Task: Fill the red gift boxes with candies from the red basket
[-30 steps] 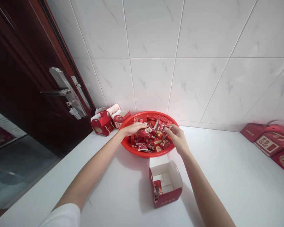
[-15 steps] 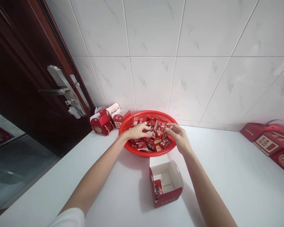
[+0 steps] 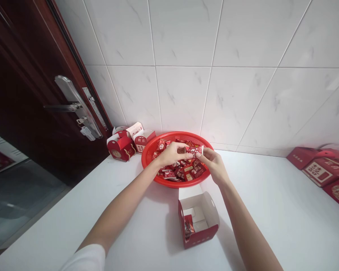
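A red wrapped candy (image 3: 194,151) is held above the basket between both hands. My left hand (image 3: 172,153) pinches its left end, and my right hand (image 3: 214,162) grips the right end. Beneath them, the red plastic basket (image 3: 175,184) is filled with red-wrapped candies (image 3: 179,173). An open red box (image 3: 200,238) with a white inside stands in front of the basket, its flap towards it. Inside that box, a red packet (image 3: 188,226) lies at the left side.
Several small red boxes (image 3: 121,148) stand behind and left of the basket, near the tiled wall (image 3: 183,101). More red boxes (image 3: 318,171) sit at the far right of the white table (image 3: 141,226). A dark door (image 3: 25,75) is on the left.
My left hand has moved right and up, and my right hand slightly down. Both now hold a red candy raised above the pile.
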A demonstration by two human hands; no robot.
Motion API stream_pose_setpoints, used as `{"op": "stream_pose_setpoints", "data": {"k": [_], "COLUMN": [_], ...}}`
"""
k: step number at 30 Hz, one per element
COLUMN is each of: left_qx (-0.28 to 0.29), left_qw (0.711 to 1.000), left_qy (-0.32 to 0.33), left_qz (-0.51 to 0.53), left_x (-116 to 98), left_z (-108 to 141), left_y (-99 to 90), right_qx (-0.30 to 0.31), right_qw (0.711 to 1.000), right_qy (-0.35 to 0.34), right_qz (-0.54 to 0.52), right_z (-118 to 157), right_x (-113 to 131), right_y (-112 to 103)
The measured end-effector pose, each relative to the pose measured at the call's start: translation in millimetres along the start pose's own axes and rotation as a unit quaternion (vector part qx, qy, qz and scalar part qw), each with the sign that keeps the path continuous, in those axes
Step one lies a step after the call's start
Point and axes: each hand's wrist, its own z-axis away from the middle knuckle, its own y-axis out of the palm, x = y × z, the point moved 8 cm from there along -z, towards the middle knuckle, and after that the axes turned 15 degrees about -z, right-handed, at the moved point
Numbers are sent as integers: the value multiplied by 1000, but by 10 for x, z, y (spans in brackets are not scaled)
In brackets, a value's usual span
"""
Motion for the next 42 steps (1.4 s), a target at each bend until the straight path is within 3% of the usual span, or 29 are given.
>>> {"op": "stream_pose_setpoints", "data": {"k": [6, 10, 12, 15, 18, 21, 25, 31, 34, 38, 42], "left_qx": [-23, 52, 114, 203, 241, 202, 104, 64, 66, 147, 151], "left_qw": [999, 998, 991, 942, 893, 912, 955, 972, 964, 927, 891], "left_qy": [-14, -23, -15, 22, 46, 62, 7, -40, -80, -111, -96], "left_qz": [40, 0, -75, -266, -378, -351, -279, -223, -245, -327, -417], "left_x": [-16, 55, 112, 201, 260, 218, 277, 357, 409, 503, 500], "left_z": [-11, 1, 17, 55, 64, 2, -86, -71, -54, -61, -253], "left_y": [-9, 58, 151, 337, 453, 393, 99, -111, -214, -262, -252], "right_qx": [-1, -43, -87, -127, -126, -132, -140, -141, -160, -182, -187], "right_qw": [999, 998, 994, 989, 989, 988, 983, 981, 979, 975, 975], "right_qy": [22, -5, -30, -39, -31, -37, -34, -32, -47, -42, -42], "right_qz": [-30, -42, -53, -68, -76, -77, -111, -127, -115, -124, -114], "right_z": [20, 9, 4, -1, -15, -20, -24, -17, -3, 5, 5], "right_x": [10, 14, 25, 13, -5, 8, 3, 9, 40, 33, 36], "right_y": [10, -77, -172, -267, -277, -284, -291, -280, -311, -350, -353]}}
